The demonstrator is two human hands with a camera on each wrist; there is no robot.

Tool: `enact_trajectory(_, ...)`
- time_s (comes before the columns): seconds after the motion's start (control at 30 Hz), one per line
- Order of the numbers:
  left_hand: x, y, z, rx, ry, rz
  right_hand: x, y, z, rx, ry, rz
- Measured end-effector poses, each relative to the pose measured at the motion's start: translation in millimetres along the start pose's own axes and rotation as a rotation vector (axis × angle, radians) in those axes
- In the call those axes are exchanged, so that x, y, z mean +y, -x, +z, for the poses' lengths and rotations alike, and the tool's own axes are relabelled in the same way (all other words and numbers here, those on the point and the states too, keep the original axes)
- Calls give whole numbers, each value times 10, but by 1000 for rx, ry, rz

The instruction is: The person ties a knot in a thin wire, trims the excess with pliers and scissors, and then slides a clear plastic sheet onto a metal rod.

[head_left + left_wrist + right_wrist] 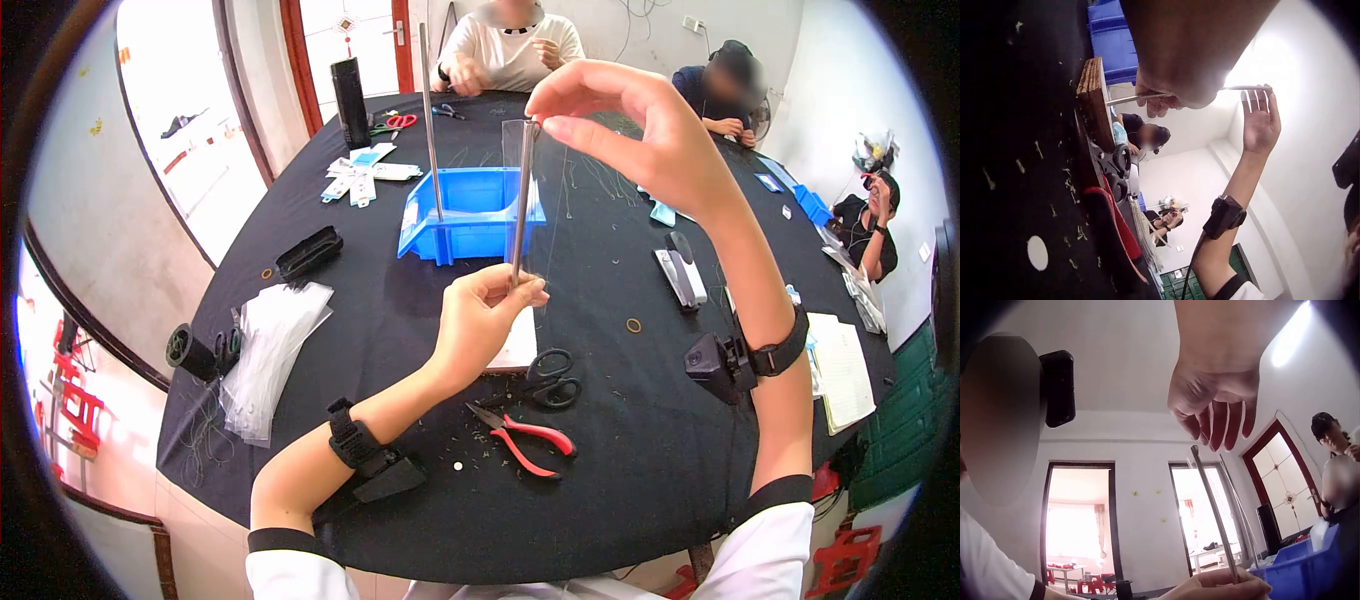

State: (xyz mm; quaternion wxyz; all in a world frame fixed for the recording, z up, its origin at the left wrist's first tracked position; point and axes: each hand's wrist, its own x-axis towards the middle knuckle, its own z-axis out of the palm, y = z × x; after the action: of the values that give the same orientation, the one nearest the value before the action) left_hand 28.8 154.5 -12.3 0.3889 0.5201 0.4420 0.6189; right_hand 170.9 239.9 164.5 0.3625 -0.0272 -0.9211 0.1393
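My left hand (480, 325) grips the lower part of an upright metal rod (524, 190). A clear plastic sleeve (512, 145) stands along the rod and shows faintly. In the left wrist view the rod's lower end meets a wooden block (1091, 94), whose white top (518, 348) shows under my hand in the head view. Raised over the rod's upper tip is my right hand (640, 125), thumb and forefinger close to the tip. From the right wrist view its loosely bent fingers (1232, 425) hang just above the tip (1195, 450), with a small gap.
A second metal rod (430, 120) rises by a blue bin (430, 245). Red-handled pliers (545, 432) and black scissors (553, 393) lie near me. Clear bags (275, 350) and a black spool (190, 352) are left, a stapler (682, 275) right. Other people sit around the table.
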Motion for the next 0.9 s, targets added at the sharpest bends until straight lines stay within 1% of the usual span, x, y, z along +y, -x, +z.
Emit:
enact_trajectory(0.07,0,-4,-4,1,5,-17,-9,-9,11,-30,-10,-6)
enact_trajectory(0.27,12,-13,-23,-7,-37,-48,-44,-34,18,-35,-17,-12)
enact_trajectory(0.37,35,-14,-28,-18,-56,-55,-30,-36,22,-17,0,-61)
enact_trajectory(0.53,59,-12,-34,-20,-53,-53,-21,-33,66,18,-50,-44)
enact_trajectory(0.63,76,-14,-27,-3,-69,-91,-23,-38,55,24,-49,-41)
enact_trajectory(0.9,140,-40,-18,-14,-82,-30,-6,-87,6,33,5,-74)
